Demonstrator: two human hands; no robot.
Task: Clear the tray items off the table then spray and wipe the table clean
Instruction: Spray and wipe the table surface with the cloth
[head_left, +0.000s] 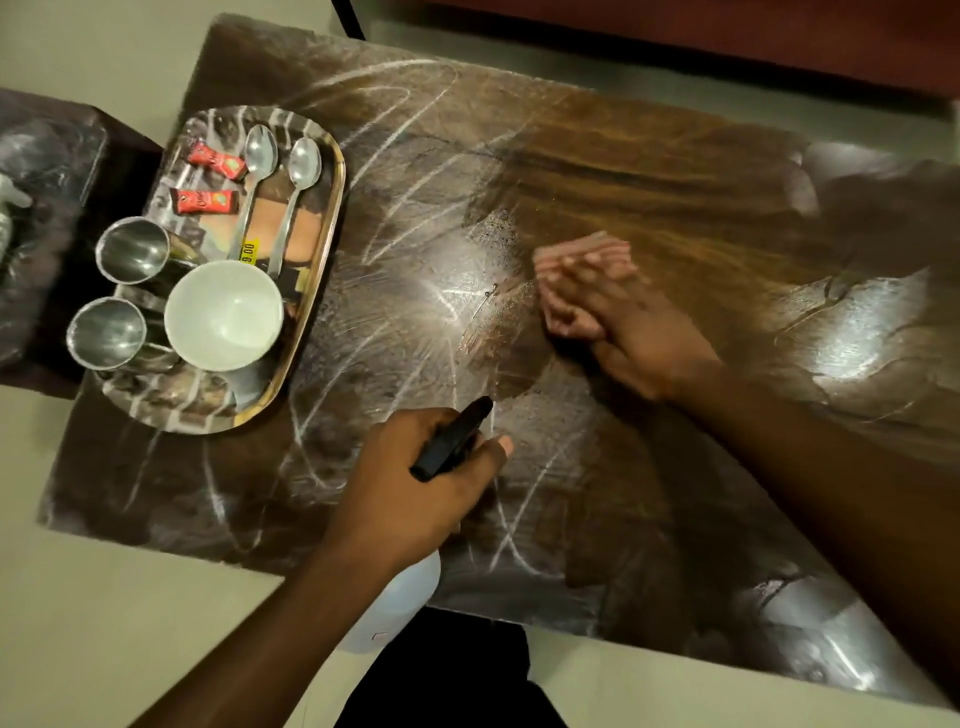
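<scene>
Head camera is looking down on the dark veined table (675, 156), where the person's left hand (415, 483) is gripping the spray bottle (452, 439) by its neck. The fingers are curling round it, the black nozzle is pointing over the middle of the top, and the white body is showing under the wrist at the near edge. Held like that, it seems to be kept ready to wet the patch beside the wiping.

The right hand (639, 332) is lying spread on a pink cloth (582, 254), pressing it flat against the surface with straight fingers rather than bunching it. That would be giving the widest contact. Both hand and cloth are showing blurred.

The tray (332, 218) is sitting on the table's left end, apart from the hands, so by my reckoning the clearing is not yet done and the wiping is working around it. It is carrying:
- two steel cups (133, 257) at its left edge
- a white bowl (223, 312) just beside them
- two spoons (260, 156) lying side by side, bowls toward the far end
- two red sachets (215, 161) left of the spoons

I cannot tell whether the pale streaks on the top are veining or wet smears
</scene>
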